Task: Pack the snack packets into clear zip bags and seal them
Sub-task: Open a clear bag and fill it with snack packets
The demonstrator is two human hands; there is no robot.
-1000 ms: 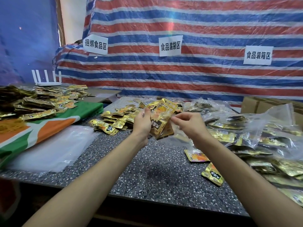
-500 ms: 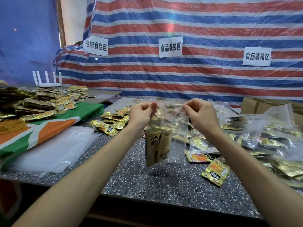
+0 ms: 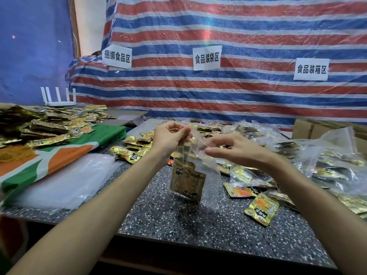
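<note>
Fingers of the left hand and right hand pinch the top edge of a clear zip bag holding gold snack packets above the speckled countertop.

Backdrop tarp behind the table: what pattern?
Horizontal red, blue and white stripes on the tarp, clearest in the head view.

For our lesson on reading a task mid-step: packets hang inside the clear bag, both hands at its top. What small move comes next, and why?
Probably slide the right hand along the zip, pinching it shut, while the left hand holds the corner. The snack packets already sit inside the zip bag, and both hands pinch its top edge.
</note>
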